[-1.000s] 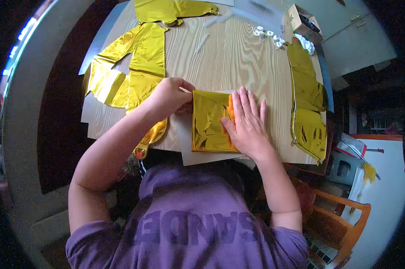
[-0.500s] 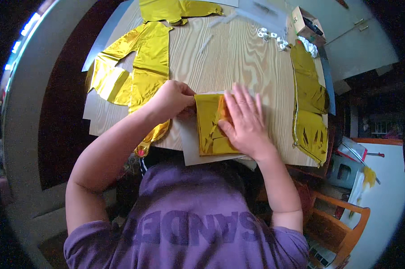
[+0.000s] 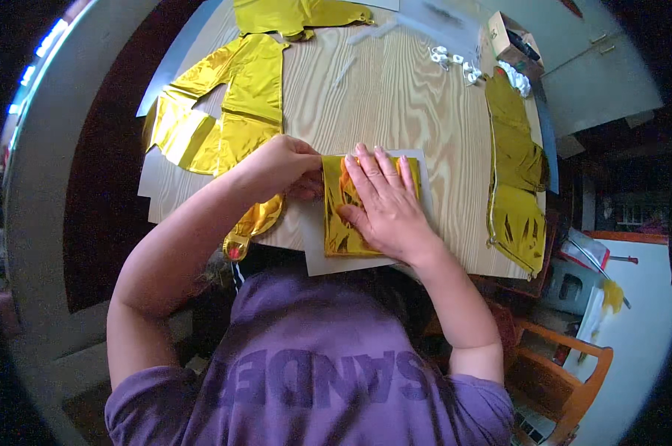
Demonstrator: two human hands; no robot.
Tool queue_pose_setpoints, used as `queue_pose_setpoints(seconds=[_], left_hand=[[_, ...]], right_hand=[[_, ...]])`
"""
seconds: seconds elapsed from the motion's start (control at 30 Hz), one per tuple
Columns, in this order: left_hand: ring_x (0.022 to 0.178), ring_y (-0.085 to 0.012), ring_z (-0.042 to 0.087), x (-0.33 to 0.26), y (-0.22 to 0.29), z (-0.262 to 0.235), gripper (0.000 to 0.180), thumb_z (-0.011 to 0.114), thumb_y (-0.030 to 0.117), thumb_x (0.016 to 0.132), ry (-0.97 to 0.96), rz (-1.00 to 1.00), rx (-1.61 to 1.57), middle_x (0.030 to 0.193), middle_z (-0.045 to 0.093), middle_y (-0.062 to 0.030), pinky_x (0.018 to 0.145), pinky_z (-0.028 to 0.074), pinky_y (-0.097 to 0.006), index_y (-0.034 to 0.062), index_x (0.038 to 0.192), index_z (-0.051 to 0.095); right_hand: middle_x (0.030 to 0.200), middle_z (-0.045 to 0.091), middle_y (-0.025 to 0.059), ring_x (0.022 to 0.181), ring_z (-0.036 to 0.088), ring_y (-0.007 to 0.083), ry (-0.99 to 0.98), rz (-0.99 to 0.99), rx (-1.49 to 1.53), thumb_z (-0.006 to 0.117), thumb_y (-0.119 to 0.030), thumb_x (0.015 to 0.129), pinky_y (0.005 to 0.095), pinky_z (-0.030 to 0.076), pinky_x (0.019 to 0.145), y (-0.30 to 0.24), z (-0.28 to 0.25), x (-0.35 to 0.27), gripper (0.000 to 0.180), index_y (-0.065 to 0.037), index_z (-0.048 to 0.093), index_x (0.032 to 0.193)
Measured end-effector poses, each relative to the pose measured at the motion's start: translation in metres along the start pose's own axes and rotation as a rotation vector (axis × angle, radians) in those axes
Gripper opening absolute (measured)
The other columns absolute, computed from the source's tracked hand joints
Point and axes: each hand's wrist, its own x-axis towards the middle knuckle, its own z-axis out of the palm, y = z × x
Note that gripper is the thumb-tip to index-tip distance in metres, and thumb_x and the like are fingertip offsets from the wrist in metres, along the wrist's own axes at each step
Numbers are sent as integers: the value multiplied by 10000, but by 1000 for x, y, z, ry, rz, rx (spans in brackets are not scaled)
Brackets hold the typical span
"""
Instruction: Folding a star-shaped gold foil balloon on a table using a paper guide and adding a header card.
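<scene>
Right hand [image 3: 384, 204] flat, fingers spread, pressing folded gold foil [image 3: 339, 223]. Left hand [image 3: 280, 165] beside it, curled, pinching foil edge. Best press slow, keep edges even.

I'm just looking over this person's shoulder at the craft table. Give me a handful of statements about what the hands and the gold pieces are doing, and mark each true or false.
1. The right hand lies flat, fingers spread, on the folded gold foil piece. True.
2. The left hand is raised well above the wooden table, touching nothing. False: it is down at the left edge of the folded gold foil piece.
3. The folded gold foil piece rests on a white sheet. True.
4. The long gold foil shape near the right edge of the table is silver. False: it is gold, like the other foil pieces.
5. The cardboard box stands at the far right corner of the table. True.
</scene>
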Motion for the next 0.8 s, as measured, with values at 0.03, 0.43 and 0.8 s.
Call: queue_pose_setpoints(seconds=[0.03,0.43,0.8], left_hand=[[708,-178,713,0,-1,-1,281,616,214,978,-4,3,-29,883,713,-113,635,601,-297,-60,1023,660],[691,-198,706,-3,-8,18,419,678,111,906,175,189,252,860,717,-148,604,577,-326,-54,1265,543],[678,-162,650,-17,5,24,454,625,113,976,196,194,187,884,675,-141,577,550,-304,7,1378,443]], right_hand=[[1624,267,177,1496,235,395,2,8,0,508,-496,995,586,131,1207,-1,0,0,722,-90,314,1559],[1598,301,214,1483,274,386,101,46,142,566,-413,981,573,130,1211,2,-3,-2,692,-47,352,1528],[1599,310,189,1491,271,350,29,120,9,520,-390,1008,556,131,1219,29,-12,-23,660,-23,342,1527]])
